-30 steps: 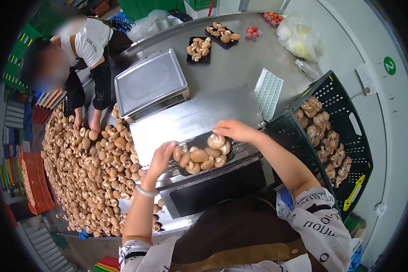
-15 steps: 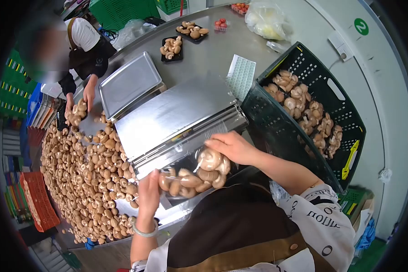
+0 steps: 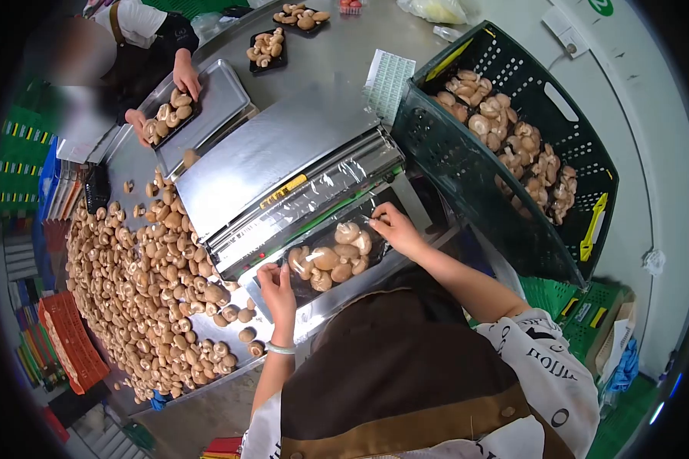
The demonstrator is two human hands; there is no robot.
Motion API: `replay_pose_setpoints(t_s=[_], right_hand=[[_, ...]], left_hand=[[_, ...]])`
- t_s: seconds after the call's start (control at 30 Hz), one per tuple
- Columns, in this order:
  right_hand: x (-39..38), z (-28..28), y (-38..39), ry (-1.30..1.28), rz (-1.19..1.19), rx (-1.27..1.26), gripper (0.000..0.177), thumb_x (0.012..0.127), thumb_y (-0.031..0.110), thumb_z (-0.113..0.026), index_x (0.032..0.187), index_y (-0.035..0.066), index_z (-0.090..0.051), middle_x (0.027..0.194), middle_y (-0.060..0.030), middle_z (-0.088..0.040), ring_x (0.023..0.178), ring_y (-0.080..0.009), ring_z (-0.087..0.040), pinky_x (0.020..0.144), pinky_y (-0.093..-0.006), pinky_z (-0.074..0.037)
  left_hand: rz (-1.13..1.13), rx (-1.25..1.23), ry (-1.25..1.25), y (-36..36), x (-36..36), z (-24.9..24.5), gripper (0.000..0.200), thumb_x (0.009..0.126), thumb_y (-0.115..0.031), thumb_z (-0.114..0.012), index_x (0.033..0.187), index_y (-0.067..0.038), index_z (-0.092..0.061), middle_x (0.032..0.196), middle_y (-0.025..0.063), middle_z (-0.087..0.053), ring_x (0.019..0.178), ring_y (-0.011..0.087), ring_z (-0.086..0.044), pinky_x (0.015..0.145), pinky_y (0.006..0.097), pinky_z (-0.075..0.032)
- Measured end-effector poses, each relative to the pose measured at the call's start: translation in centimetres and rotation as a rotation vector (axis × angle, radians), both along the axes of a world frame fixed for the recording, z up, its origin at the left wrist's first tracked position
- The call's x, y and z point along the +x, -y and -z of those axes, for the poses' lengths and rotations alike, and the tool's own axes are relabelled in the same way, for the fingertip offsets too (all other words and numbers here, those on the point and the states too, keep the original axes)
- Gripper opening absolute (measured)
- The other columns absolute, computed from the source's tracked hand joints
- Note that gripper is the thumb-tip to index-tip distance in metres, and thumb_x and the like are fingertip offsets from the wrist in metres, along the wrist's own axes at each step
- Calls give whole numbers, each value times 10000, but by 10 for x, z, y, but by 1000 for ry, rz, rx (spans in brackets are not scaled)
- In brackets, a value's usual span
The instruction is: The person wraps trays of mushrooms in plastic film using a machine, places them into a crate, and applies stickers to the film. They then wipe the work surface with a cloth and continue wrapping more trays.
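A black tray of shiitake mushrooms [image 3: 331, 258] lies right in front of me, with clear plastic film [image 3: 360, 168] over it. My left hand [image 3: 277, 293] is at the tray's left end, thumb and fingers closed on the film's edge. At the right end, my right hand [image 3: 396, 231] pinches another part of the film between thumb and fingertips. Just beyond the tray stands the film-wrapping machine [image 3: 272, 164], with a flat metal top and the film stretching from its near side.
Loose mushrooms [image 3: 153, 306] are heaped on the left of the steel table. A dark green crate [image 3: 467, 183] with packed mushrooms stands at the right. Across the table, a co-worker's hands [image 3: 185, 75] hold a filled tray over a metal pan [image 3: 226, 96]. A label sheet [image 3: 390, 84] lies beyond the machine.
The mushroom tray has gone from being held up between my hands to lying lower, with film drawn over it. The co-worker's tray has moved over the metal pan. My view has shifted.
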State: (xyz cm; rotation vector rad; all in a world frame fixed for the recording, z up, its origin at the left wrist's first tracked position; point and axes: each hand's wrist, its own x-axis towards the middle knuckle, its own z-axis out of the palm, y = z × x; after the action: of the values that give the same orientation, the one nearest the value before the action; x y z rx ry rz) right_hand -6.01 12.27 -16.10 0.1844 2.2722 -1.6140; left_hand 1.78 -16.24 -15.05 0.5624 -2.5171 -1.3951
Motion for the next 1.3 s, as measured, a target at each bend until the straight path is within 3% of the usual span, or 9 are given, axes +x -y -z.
replay_pose_setpoints(t_s=[0.1, 0.33, 0.57, 0.63, 0.77, 0.97, 1.07, 1.17, 1.3], right_hand=[[12, -10, 10, -110, 118, -85, 214, 902, 161, -616, 1004, 19, -493, 714, -83, -595, 646, -133, -544, 619, -291, -441], [81, -60, -69, -100, 421, -62, 91, 914, 36, -565, 957, 47, -486, 597, 3, -507, 547, -30, -394, 484, -239, -309], [109, 81, -36, -237, 535, 537, 104, 933, 135, -543, 1000, 97, -473, 728, -129, -606, 612, -284, -624, 564, -369, -456], [116, 114, -13, -103, 684, -166, 233, 909, 144, -569, 1117, 89, -480, 919, -109, -640, 796, -210, -652, 645, -377, -480], [149, 56, 13, 234, 444, -898, 190, 908, 136, -550, 1081, 60, -524, 926, -86, -645, 813, -194, -646, 665, -347, -487], [154, -77, 19, 520, -296, -1607, 175, 908, 123, -520, 1028, 18, -590, 938, -53, -653, 838, -170, -637, 694, -303, -497], [124, -111, -10, 566, -370, -1366, 193, 907, 116, -505, 1001, -4, -623, 944, -36, -657, 851, -158, -632, 709, -281, -501], [72, -173, -78, 245, -430, -37, 378, 931, 274, -554, 1209, 17, -554, 925, -126, -694, 950, -256, -649, 830, -336, -488], [84, -248, -83, -293, -613, -118, 637, 817, 367, -707, 1293, 40, -438, 1108, -167, -621, 1038, -327, -605, 844, -408, -474]], left_hand=[[-160, 387, 59, -4, 5, -6, 155, 922, -77, -586, 933, -33, -437, 741, -4, -412, 586, 98, -375, 563, 268, -374], [107, -131, 24, 6, 8, -21, 110, 903, -25, -578, 946, -31, -476, 706, 73, -528, 588, 194, -501, 558, 311, -411], [674, -628, -211, -51, -48, 17, 410, 798, -4, -540, 1195, -105, -564, 891, 112, -649, 751, 283, -649, 633, 376, -516], [753, -620, -214, -70, -57, 12, 456, 815, -25, -547, 1257, -134, -522, 815, 92, -563, 695, 254, -604, 603, 353, -492], [621, 898, 255, -84, -37, 11, 402, 928, -137, -518, 1321, -104, -437, 916, -11, -521, 759, 84, -506, 668, 207, -440], [861, 1416, 306, -110, 4, -105, 168, 933, -56, -478, 1094, -93, -447, 868, 9, -448, 820, 118, -477, 741, 245, -452], [1154, 1166, 163, -123, 12, -138, 278, 931, -98, -507, 1201, -72, -445, 1008, 65, -527, 980, 191, -538, 853, 301, -465], [1267, 1141, 234, -126, 10, -155, 285, 922, -101, -525, 1199, -57, -473, 1047, 80, -539, 1013, 199, -542, 871, 312, -463], [1383, 1015, 283, -142, -7, -164, 297, 910, -105, -551, 1196, -37, -510, 1100, 100, -556, 1057, 210, -548, 896, 326, -461]])
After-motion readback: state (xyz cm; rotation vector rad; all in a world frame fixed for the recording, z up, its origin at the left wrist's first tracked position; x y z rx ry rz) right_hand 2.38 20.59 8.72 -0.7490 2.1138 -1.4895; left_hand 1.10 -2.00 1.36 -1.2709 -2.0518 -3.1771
